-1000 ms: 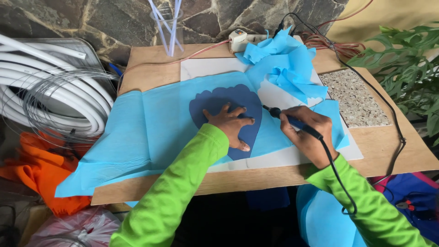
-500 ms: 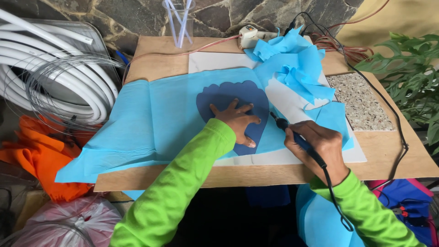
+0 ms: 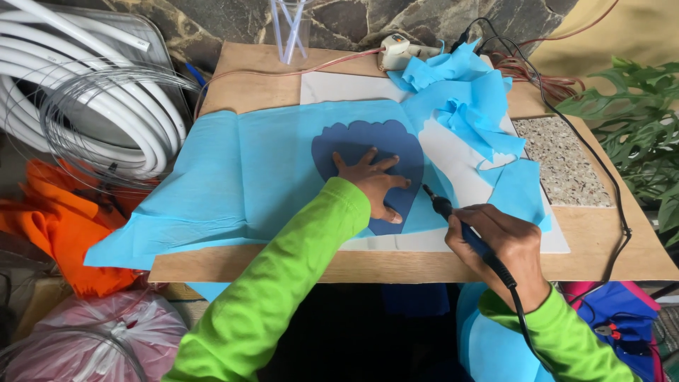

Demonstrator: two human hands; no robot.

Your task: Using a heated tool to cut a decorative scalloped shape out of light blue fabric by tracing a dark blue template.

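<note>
My left hand (image 3: 373, 180) lies flat with fingers spread on a dark blue scalloped template (image 3: 368, 141), pressing it onto a light blue fabric sheet (image 3: 233, 177) spread over the wooden board. My right hand (image 3: 506, 244) grips a black corded heat-cutting pen (image 3: 460, 223); its tip rests at the template's lower right edge. A white slab (image 3: 453, 159) lies under the fabric. Both sleeves are bright green.
Crumpled blue fabric scraps (image 3: 467, 99) pile at the back right beside a speckled stone tile (image 3: 562, 163). A white plug block (image 3: 397, 49) and cables sit at the back edge. Coiled white hose and wire (image 3: 85, 106) lie left, orange cloth (image 3: 64, 219) below, a plant (image 3: 640, 127) right.
My right hand has slid the pen down and toward me along the template's right edge. My left hand stays pressed on the template, shifted slightly with the camera.
</note>
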